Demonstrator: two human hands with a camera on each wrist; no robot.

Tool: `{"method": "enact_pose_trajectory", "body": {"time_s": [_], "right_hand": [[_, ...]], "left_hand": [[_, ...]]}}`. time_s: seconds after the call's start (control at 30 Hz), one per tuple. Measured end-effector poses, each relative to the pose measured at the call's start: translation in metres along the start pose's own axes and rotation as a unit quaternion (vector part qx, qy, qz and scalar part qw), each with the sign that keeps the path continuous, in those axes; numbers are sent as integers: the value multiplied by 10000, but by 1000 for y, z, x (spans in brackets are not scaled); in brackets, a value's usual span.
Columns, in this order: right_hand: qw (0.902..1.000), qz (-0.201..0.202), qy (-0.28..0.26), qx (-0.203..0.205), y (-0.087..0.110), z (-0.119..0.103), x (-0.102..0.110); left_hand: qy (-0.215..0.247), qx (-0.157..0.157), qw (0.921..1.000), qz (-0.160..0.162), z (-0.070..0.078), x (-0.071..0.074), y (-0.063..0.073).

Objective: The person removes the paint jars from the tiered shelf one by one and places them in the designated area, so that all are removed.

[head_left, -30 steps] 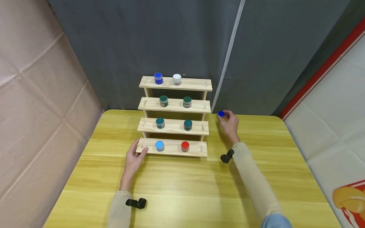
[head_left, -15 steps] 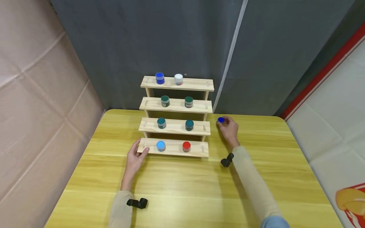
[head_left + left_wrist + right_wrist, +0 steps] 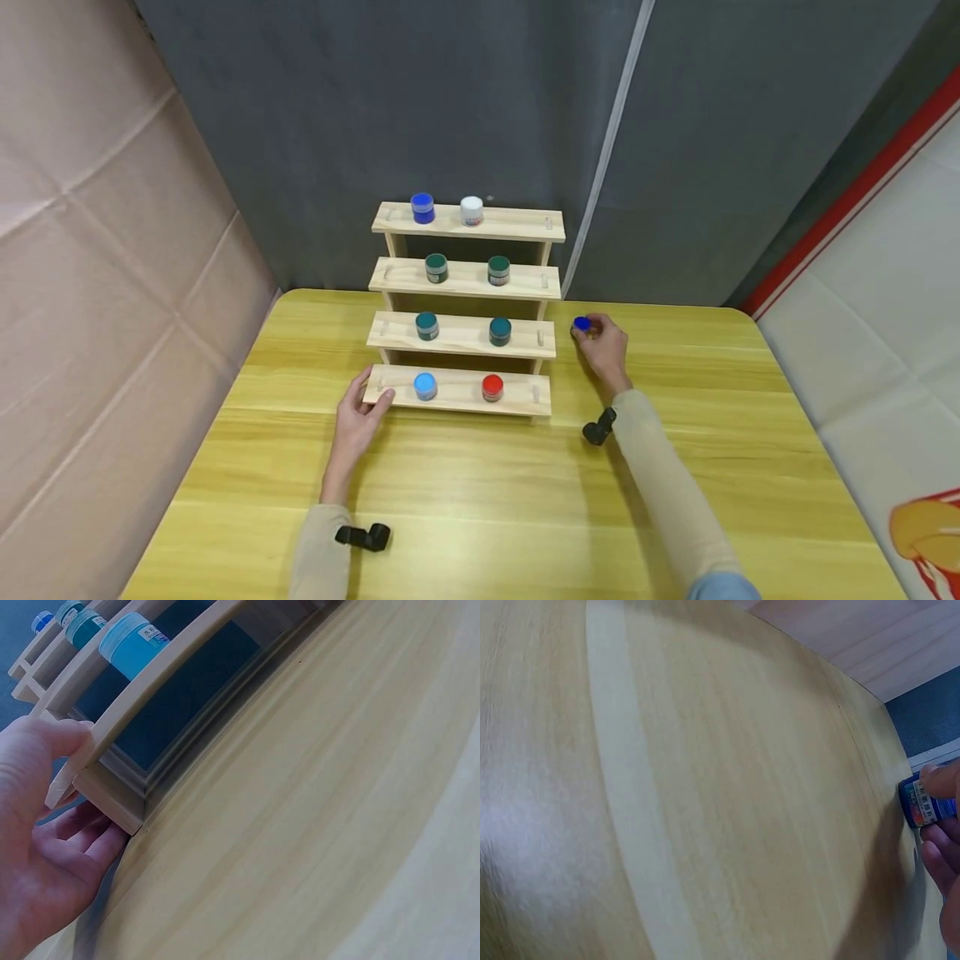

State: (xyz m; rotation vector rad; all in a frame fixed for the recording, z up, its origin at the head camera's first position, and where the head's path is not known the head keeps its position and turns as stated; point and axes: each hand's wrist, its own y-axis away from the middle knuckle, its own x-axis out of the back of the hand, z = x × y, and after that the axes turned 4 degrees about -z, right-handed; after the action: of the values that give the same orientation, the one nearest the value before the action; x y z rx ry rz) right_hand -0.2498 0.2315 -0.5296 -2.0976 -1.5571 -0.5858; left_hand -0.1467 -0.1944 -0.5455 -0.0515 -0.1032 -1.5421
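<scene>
A four-step wooden rack [image 3: 459, 395] stands at the back of the table. My left hand [image 3: 357, 423] grips the left end of its lowest shelf, and the left wrist view shows the thumb on the board's edge with the other fingers beneath. To the rack's right, my right hand [image 3: 607, 354] pinches a small dark blue paint jar [image 3: 581, 323] between thumb and fingers; its printed label faces the right wrist view. On the lowest shelf sit a light blue jar [image 3: 425, 386] and a red jar [image 3: 492, 387].
Teal jars [image 3: 427, 326] and dark green jars [image 3: 498, 270] stand in pairs on the middle shelves. The top shelf bears a blue jar [image 3: 423, 208] and a white jar [image 3: 472, 211]. A grey curtain [image 3: 480, 100] hangs behind the wooden table [image 3: 480, 517].
My right hand has drawn the dark blue jar slightly toward me along the rack's right side. My left hand keeps its grip on the lowest shelf.
</scene>
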Motion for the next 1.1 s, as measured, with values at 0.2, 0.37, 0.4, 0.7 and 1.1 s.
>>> {"method": "enact_pose_trajectory", "body": {"time_s": [0.2,0.37,0.4,0.7,1.1], "right_hand": [[10000,-49,-48,53,2,-2,4],[9994,-43,-265,232,3,-7,12],[9991,-31,-271,312,2,-8,13],[9980,-30,-297,552,-7,-20,27],[9915,443,-194,1211,-28,-49,54]], "left_hand": [[24,-19,10000,25,-1,0,0],[41,127,9999,-17,0,0,1],[42,152,9999,-37,1,0,1],[37,174,9998,-70,2,0,1],[94,69,9999,-9,3,0,2]]}}
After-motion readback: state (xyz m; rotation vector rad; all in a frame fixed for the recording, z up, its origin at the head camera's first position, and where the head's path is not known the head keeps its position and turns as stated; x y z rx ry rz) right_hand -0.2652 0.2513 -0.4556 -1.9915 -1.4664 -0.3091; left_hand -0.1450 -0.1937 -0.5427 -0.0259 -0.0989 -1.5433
